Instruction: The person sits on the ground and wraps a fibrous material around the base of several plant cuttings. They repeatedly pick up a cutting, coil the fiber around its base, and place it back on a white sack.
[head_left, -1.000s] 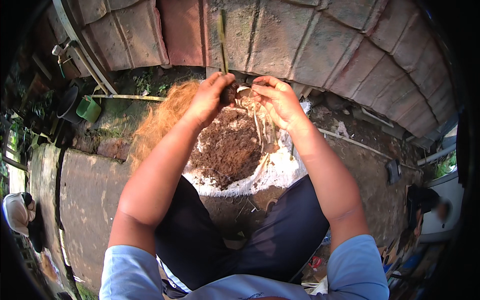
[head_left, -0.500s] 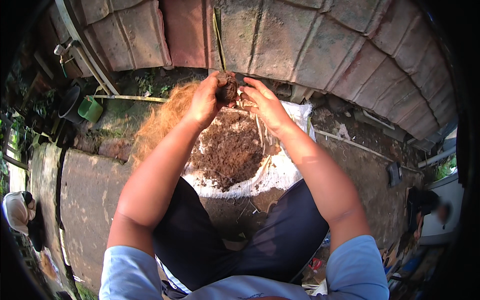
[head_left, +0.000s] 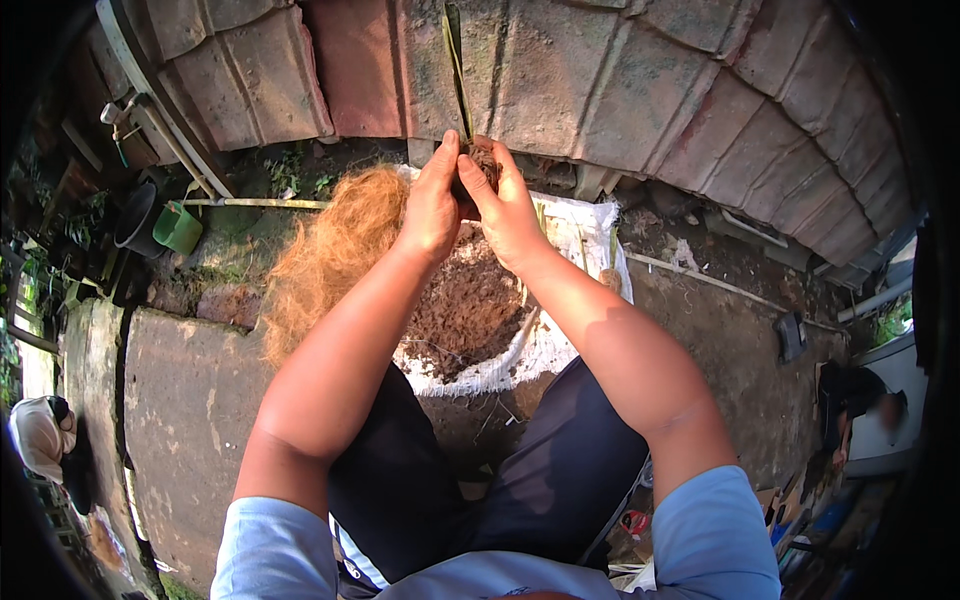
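Between my two hands is a dark ball of soil [head_left: 483, 160], with a long narrow green leaf [head_left: 456, 65] rising from its top. My left hand [head_left: 433, 205] is closed against the ball's left side. My right hand [head_left: 508, 208] wraps its right side, thumb across the front; the fingers behind are partly hidden. Below them a heap of loose brown soil [head_left: 470, 315] lies on a white woven sack [head_left: 590, 225]. A mound of orange-brown fibre [head_left: 335, 240] sits beside my left forearm. Near my right forearm, a small leafy plant with a tan base [head_left: 611, 278] rests on the sack.
Clay roof tiles [head_left: 560, 85] stretch across the far side. At the left are a green bucket [head_left: 178, 229], a black bucket [head_left: 137, 218] and a tap [head_left: 112, 114]. A thin pipe [head_left: 725, 287] runs along the right ground. A person [head_left: 855, 400] is at the far right.
My right hand has moved from beside the soil ball, fingers apart, to close around it. The ball and leaf have shifted slightly right; my left hand has turned inward against it.
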